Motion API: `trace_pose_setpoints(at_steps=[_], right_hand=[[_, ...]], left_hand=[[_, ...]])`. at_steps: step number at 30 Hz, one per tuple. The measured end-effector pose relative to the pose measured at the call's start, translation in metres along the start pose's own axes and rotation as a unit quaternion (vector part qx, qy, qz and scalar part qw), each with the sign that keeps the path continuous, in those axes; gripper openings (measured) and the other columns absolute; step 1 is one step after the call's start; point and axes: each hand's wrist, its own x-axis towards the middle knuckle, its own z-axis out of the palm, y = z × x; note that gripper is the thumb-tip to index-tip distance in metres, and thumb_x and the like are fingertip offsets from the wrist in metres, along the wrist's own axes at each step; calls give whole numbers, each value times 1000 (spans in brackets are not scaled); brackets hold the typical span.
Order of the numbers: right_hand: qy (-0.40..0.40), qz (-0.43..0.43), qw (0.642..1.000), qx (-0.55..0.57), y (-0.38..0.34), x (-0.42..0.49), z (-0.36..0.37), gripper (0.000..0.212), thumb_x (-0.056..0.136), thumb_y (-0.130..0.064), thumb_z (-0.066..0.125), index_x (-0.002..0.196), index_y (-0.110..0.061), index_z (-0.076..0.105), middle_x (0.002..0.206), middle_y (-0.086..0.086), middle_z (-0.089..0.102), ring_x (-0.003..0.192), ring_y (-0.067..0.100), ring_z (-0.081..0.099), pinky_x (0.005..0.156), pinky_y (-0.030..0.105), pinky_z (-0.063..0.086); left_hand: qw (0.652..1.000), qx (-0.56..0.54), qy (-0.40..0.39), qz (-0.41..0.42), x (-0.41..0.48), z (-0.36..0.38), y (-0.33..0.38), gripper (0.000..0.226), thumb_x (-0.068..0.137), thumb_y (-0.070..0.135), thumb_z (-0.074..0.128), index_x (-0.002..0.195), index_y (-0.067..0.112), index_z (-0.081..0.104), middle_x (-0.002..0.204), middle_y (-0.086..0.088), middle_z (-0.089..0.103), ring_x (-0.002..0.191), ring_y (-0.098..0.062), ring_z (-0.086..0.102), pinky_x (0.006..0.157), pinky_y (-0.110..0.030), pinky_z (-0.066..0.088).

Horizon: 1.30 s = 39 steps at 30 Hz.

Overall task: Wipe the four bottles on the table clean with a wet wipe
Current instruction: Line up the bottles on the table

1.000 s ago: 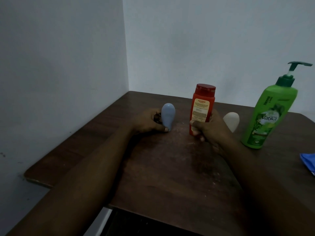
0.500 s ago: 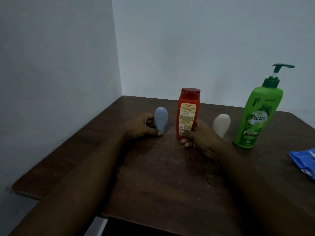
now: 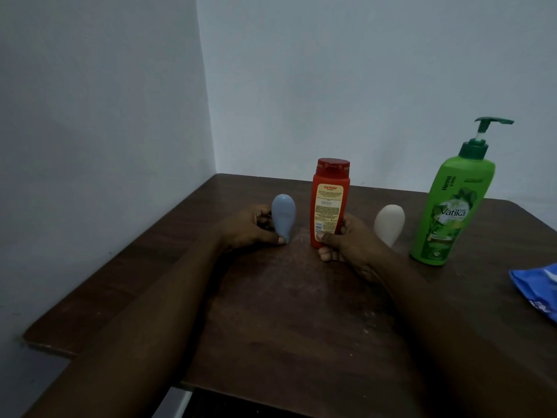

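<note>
A: What sits left of the red Karthika bottle (image 3: 329, 203)?
B: The blue-grey bottle (image 3: 283, 216), gripped by the left hand (image 3: 250, 227).
A: And the red one?
B: Upright on the counter (image 3: 289, 312), right hand (image 3: 346, 242) clasping its base. Right of it: white bottle (image 3: 389, 223), green Vatika pump bottle (image 3: 452, 206), blue wipes pack (image 3: 538, 289).

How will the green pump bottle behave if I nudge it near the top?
The green pump bottle is the tallest thing here on a fairly narrow base, so it would probably tip rather than slide. Its smooth plastic looks slippery. The thin pump head may wobble if gripped.
</note>
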Motion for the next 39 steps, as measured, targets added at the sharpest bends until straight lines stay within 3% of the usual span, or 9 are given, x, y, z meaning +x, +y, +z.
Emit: trace_pose_setpoints(at_steps=[6, 14, 21, 27, 29, 31, 34, 36, 39], right_hand=[[2, 8, 1000, 21, 1, -1, 1, 56, 96, -6, 65, 145, -20, 44, 125, 8, 66, 81, 22, 75, 79, 39, 64], [2, 19, 999, 46, 1, -4, 0, 58, 94, -1, 66, 145, -19, 45, 126, 8, 65, 91, 25, 75, 82, 40, 64], [34, 11, 999, 15, -3, -13, 1, 64, 91, -5, 71, 147, -15, 41, 119, 8, 67, 76, 21, 73, 69, 34, 64], [152, -23, 975, -164, -49, -44, -9, 38, 96, -28, 70, 126, -11, 53, 87, 6, 74, 54, 15, 72, 46, 25, 53], [216, -122, 945, -212, -71, -60, -26, 30, 98, -37, 63, 104, -7, 63, 75, 7, 71, 49, 16, 69, 43, 28, 52], [359, -274, 861, -236, -92, -78, -51, 39, 99, -43, 53, 83, -10, 65, 68, 4, 68, 52, 18, 67, 51, 37, 56], [500, -444, 735, -112, -103, -101, -99, 24, 102, -29, 55, 91, -8, 59, 77, -5, 62, 65, 0, 59, 63, 27, 49], [517, -462, 719, -50, -87, -104, -132, 16, 101, -23, 59, 111, -12, 53, 93, -1, 59, 78, -1, 56, 69, 21, 46], [496, -387, 777, 3, -38, -90, -169, 44, 99, -37, 62, 132, -12, 45, 117, 12, 58, 94, 5, 57, 80, 26, 49]], left_hand=[[1000, 6, 7, -4, 2, 0, -1, 71, 76, 23, 91, 140, 31, 59, 131, 10, 67, 122, -9, 61, 108, -34, 47], [1000, 2, 4, -6, 0, 1, 1, 73, 78, 22, 90, 142, 29, 57, 132, 8, 66, 122, -9, 60, 102, -28, 48], [1000, 16, 3, -14, -9, 3, 8, 76, 78, 22, 90, 145, 30, 54, 128, 13, 64, 116, -5, 59, 102, -28, 47], [997, -53, 56, 10, -14, 8, 8, 127, 67, 35, 97, 162, 43, 13, 148, 6, 50, 135, -21, 52, 98, -33, 51], [989, -82, 118, 23, -19, 13, 11, 115, 79, 46, 86, 161, 50, 5, 153, 2, 46, 139, -25, 50, 97, -34, 48], [967, -78, 228, 79, -19, 13, 14, 93, 89, 57, 71, 160, 51, 11, 151, -1, 51, 134, -21, 54, 105, -43, 48], [886, -51, 393, 241, -29, 10, 34, 56, 102, 34, 60, 154, 26, 40, 124, -3, 61, 103, -7, 62, 89, -29, 55], [834, 0, 446, 323, -50, 18, 67, 30, 106, 25, 56, 135, 15, 56, 103, 2, 63, 85, -6, 61, 71, -21, 52], [884, 37, 326, 332, -76, 70, 124, 9, 105, 17, 57, 108, 12, 64, 91, 1, 67, 84, -7, 64, 69, -20, 53]])
